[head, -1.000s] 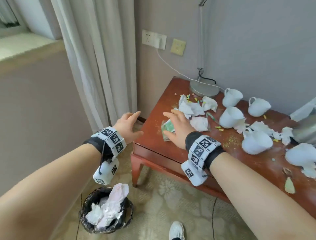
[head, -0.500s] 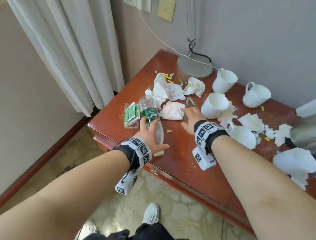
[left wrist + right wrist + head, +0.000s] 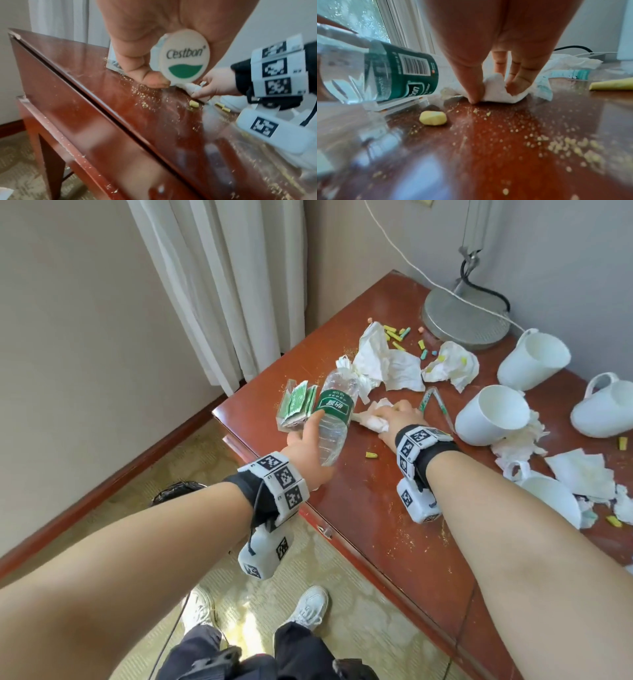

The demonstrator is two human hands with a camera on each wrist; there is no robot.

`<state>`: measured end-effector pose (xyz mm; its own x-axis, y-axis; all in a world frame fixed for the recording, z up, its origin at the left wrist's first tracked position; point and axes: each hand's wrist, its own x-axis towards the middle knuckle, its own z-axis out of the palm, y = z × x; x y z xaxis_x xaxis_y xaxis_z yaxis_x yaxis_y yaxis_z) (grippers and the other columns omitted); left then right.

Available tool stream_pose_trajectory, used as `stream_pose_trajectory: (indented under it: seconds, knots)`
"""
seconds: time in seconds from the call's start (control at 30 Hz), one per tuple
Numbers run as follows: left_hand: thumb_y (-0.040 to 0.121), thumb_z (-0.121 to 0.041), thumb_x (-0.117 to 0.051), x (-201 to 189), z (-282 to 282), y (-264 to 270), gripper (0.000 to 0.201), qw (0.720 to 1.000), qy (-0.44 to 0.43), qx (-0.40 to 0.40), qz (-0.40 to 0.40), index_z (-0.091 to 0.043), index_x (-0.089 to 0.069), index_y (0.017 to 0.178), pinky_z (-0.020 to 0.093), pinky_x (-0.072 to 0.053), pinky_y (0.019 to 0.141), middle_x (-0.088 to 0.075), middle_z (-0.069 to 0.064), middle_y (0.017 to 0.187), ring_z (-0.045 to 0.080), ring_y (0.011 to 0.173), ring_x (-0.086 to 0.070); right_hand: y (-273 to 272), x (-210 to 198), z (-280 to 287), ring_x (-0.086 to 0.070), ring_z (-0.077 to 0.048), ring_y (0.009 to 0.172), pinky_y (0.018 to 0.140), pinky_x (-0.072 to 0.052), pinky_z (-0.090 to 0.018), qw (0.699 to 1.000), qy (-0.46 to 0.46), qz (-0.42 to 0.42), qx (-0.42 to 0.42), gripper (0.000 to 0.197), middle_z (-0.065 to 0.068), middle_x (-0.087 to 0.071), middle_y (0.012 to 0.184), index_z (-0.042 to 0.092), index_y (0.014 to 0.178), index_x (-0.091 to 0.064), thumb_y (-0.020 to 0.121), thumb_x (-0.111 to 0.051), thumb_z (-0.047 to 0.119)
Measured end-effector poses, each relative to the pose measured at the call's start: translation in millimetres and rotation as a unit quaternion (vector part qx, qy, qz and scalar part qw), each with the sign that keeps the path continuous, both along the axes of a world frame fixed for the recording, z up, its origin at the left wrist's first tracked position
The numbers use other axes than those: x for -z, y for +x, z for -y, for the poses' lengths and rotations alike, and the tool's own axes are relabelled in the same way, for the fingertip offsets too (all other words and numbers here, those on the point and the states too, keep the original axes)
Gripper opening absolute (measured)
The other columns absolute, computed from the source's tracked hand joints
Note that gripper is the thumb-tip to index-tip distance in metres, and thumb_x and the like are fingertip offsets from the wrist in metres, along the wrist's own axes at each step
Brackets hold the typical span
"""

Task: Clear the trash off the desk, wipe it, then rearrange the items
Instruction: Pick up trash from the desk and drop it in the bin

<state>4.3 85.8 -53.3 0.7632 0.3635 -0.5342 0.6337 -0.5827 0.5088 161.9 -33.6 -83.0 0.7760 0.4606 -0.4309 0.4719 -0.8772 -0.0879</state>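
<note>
On the red-brown desk (image 3: 359,508), my left hand (image 3: 308,440) grips a clear plastic water bottle (image 3: 334,409) with a green label. The bottle is tilted, and its white cap (image 3: 185,56) points back toward my wrist. Just to its right, my right hand (image 3: 394,419) pinches a crumpled white tissue (image 3: 373,422) that lies on the desk. The right wrist view shows the thumb and fingers squeezing this tissue (image 3: 498,92), with the bottle (image 3: 399,75) to the left. Crumbs and a yellow bit (image 3: 433,118) lie in front of it.
More crumpled tissues (image 3: 383,361) and coloured bits lie further back. Three white cups (image 3: 489,414) lie tipped at the right, near a grey lamp base (image 3: 462,320). Green sachets in a clear holder (image 3: 296,405) sit at the desk's left corner. A black bin (image 3: 174,491) stands on the floor.
My left hand came onto the desk, closed round the bottle and tilted it up. My right hand moved onto the tissue and pinched it.
</note>
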Motion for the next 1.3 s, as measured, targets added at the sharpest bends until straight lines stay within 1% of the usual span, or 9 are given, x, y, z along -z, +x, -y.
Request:
stream_pose_trajectory:
  seconds: [0.2, 0.33, 0.47, 0.6, 0.73, 0.83, 0.97, 1.17, 1.3]
  knots:
    - [0.091, -0.025, -0.055, -27, -19, 3, 0.077, 0.996, -0.066, -0.043, 0.051, -0.028, -0.002, 0.148, 0.022, -0.047, 0.052, -0.059, 0.014, 0.108, 0.017, 0.062, -0.056, 5, -26, 2, -0.052, -0.035, 0.109, 0.089, -0.042, -0.037, 0.999, 0.021, -0.006, 0.026, 0.033, -0.014, -0.045, 0.125, 0.018, 0.127, -0.053, 0.095, -0.042, 0.018]
    - [0.092, -0.028, -0.053, -54, -32, -3, 0.074, 0.994, -0.08, -0.043, 0.068, -0.027, -0.003, 0.148, 0.027, -0.048, 0.064, -0.06, 0.011, 0.107, 0.022, 0.074, -0.06, -2, -57, 9, -0.055, -0.037, 0.1, 0.076, -0.04, -0.033, 0.996, 0.073, 0.043, 0.04, 0.028, -0.017, -0.054, 0.116, 0.013, 0.113, -0.061, 0.092, -0.045, 0.021]
    - [0.093, -0.028, -0.051, -92, -45, -17, 0.071, 0.986, -0.073, -0.02, 0.148, -0.026, -0.006, 0.148, 0.01, -0.041, 0.043, -0.055, 0.0, 0.088, 0.009, 0.058, -0.052, -25, -94, 8, -0.053, -0.035, 0.109, 0.086, -0.042, -0.035, 0.988, 0.118, 0.066, 0.069, 0.035, -0.016, -0.051, 0.124, 0.014, 0.124, -0.057, 0.09, -0.047, 0.019]
    - [0.092, -0.03, -0.053, -128, -74, -53, 0.072, 0.978, -0.06, 0.006, 0.202, -0.03, -0.006, 0.148, 0.031, -0.053, 0.065, -0.059, 0.005, 0.097, 0.021, 0.071, -0.062, -64, -131, -12, -0.051, -0.035, 0.113, 0.091, -0.04, -0.033, 0.984, 0.131, 0.094, 0.076, 0.039, -0.018, -0.049, 0.128, 0.016, 0.13, -0.052, 0.092, -0.047, 0.017]
    - [0.092, -0.031, -0.054, -143, -126, -116, 0.071, 0.974, -0.034, 0.007, 0.222, -0.031, -0.009, 0.147, 0.026, -0.05, 0.055, -0.059, 0.005, 0.096, 0.017, 0.061, -0.057, -121, -156, -58, -0.05, -0.035, 0.115, 0.093, -0.039, -0.034, 0.977, 0.17, 0.109, 0.067, 0.036, -0.02, -0.051, 0.128, 0.007, 0.127, -0.052, 0.092, -0.045, 0.011]
    - [0.092, -0.029, -0.054, -137, -173, -171, 0.07, 0.976, -0.033, -0.035, 0.21, -0.031, -0.012, 0.148, 0.019, -0.048, 0.054, -0.056, 0.002, 0.092, 0.012, 0.062, -0.056, -168, -156, -108, -0.054, -0.032, 0.108, 0.082, -0.039, -0.029, 0.974, 0.2, 0.089, 0.05, 0.032, -0.016, -0.058, 0.12, 0.009, 0.124, -0.051, 0.092, -0.045, 0.012]
    - [0.093, -0.024, -0.053, -117, -225, -240, 0.066, 0.975, -0.04, -0.113, 0.186, -0.03, -0.017, 0.147, 0.004, -0.039, 0.038, -0.045, -0.011, 0.075, 0.003, 0.06, -0.049, -222, -126, -174, -0.053, -0.033, 0.11, 0.086, -0.039, -0.032, 0.979, 0.201, 0.034, 0.0, 0.031, -0.015, -0.059, 0.12, 0.011, 0.122, -0.05, 0.092, -0.046, 0.015]
    - [0.09, -0.023, -0.058, -57, -278, -294, 0.069, 0.978, -0.084, -0.175, 0.07, -0.036, -0.02, 0.146, 0.026, -0.054, 0.066, -0.059, 0.004, 0.076, 0.014, 0.064, -0.055, -259, -64, -230, -0.054, -0.03, 0.109, 0.083, -0.039, -0.028, 0.984, 0.155, -0.073, -0.053, 0.028, -0.013, -0.059, 0.12, 0.01, 0.119, -0.053, 0.093, -0.046, 0.015]
    - [0.09, -0.023, -0.058, 5, -286, -289, 0.069, 0.985, -0.076, -0.155, -0.021, -0.034, -0.02, 0.147, 0.021, -0.049, 0.058, -0.06, 0.006, 0.108, 0.011, 0.061, -0.054, -246, -14, -250, -0.053, -0.03, 0.112, 0.088, -0.04, -0.031, 0.986, 0.11, -0.116, -0.053, 0.032, -0.012, -0.056, 0.125, 0.012, 0.125, -0.049, 0.094, -0.046, 0.02]
